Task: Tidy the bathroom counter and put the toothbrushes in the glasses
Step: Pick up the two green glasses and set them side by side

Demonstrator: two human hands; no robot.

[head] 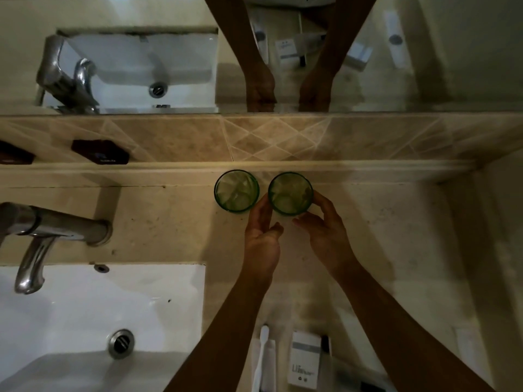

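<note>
Currently both glasses stand upright, empty, side by side at the back of the surface [396,236]. Left hand [261,239] and right hand [325,230] cup the right glass [290,193], fingers apparently touching it. Toothbrush [261,357] lies near the front edge, not yet placed.

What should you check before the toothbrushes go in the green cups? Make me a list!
1. Both cups upright: ok. The left glass and right glass stand open side up on the counter.
2. Cups empty: ok, no toothbrush in either.
3. Cups near the back wall: ok.
4. Hands free: not ok. The left hand and right hand cup the right glass from both sides.
5. Toothbrush within reach: ok. A white toothbrush lies at the counter's near edge, beside a white box.
6. Second toothbrush: cannot tell; it may be in the box.
</note>
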